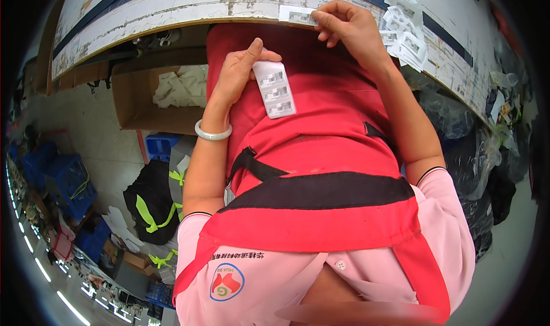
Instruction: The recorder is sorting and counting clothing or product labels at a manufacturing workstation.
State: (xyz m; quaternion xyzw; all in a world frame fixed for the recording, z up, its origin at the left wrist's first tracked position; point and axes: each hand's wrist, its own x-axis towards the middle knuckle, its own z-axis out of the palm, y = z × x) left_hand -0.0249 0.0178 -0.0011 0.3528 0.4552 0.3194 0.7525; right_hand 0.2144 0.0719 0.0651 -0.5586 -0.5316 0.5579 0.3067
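Left hand (head view): the left hand (pixel 235 74) has its grip closed around the top of a white label strip (pixel 276 91), over the red apron (pixel 326 91).
Right hand: thumb and finger of the right hand (pixel 356 33) pinch the right end of a single label (pixel 298 16) at the table (pixel 172 12) edge.
Done, seemingly: the single label is apart from the strip.
Left, seemingly: three printed blocks on the strip; a label heap (pixel 405 31) on the table, right.
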